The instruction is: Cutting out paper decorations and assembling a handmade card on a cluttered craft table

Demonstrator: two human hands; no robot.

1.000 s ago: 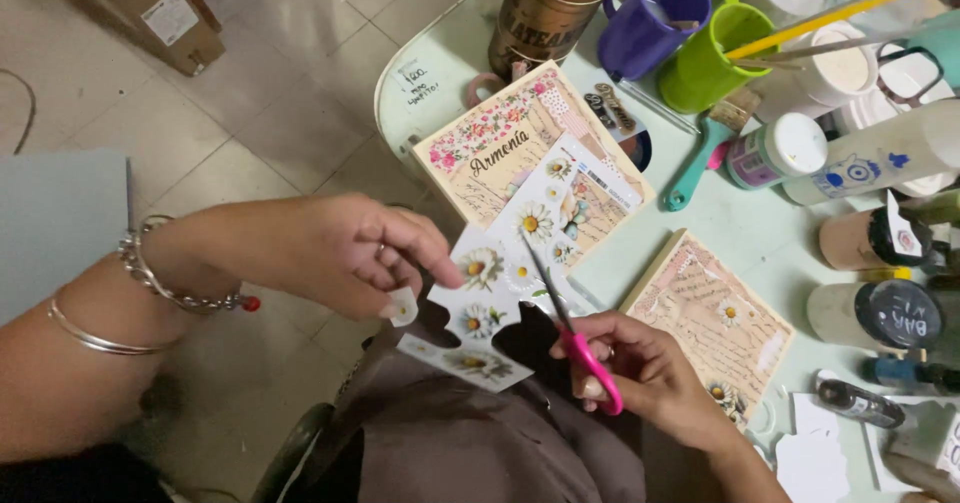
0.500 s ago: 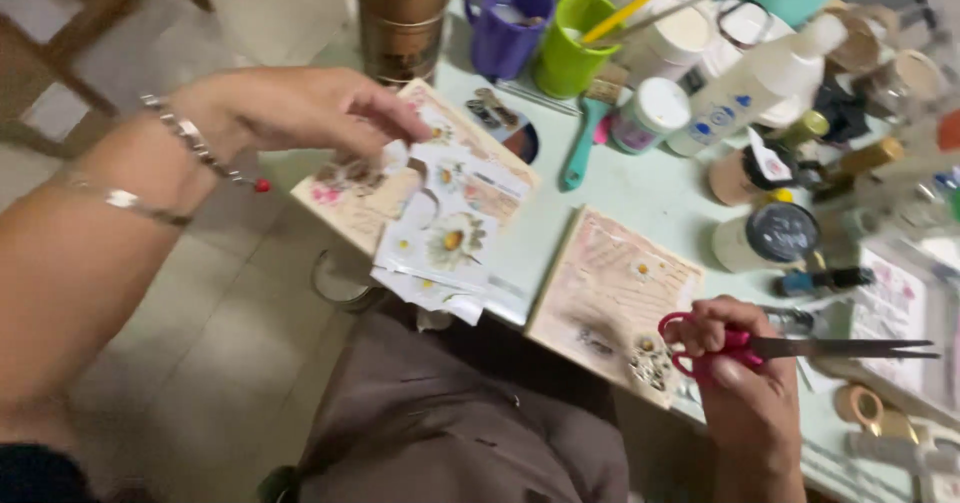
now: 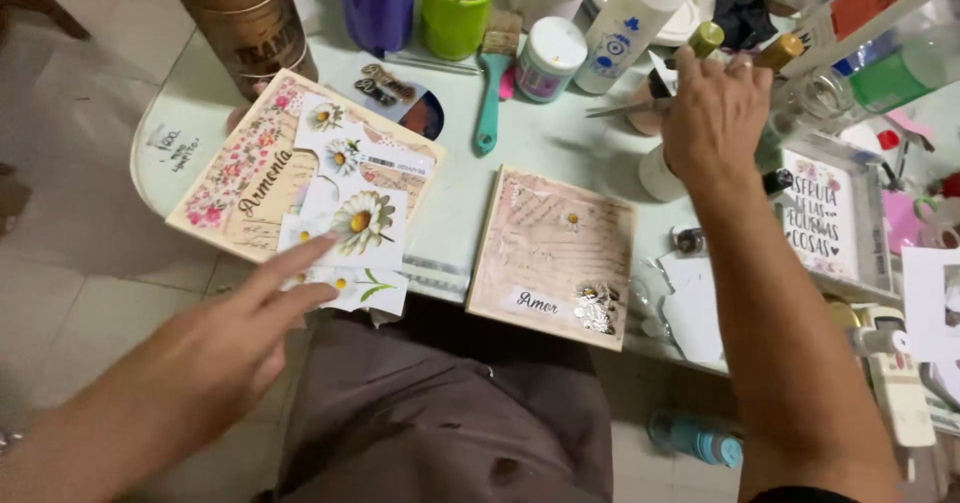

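- My left hand (image 3: 215, 348) hovers with fingers spread, empty, index tip touching the daisy paper sheet (image 3: 355, 228) on the desk (image 3: 545, 143).
- My right hand (image 3: 715, 113) reaches among bottles; I cannot tell its grip.

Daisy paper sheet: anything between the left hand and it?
Nothing visible. The left hand reaches with its fingers spread, the fingertips already at the lower edge of the daisy paper sheet, which lies on the wooden plaque. The right hand is away among the bottles.
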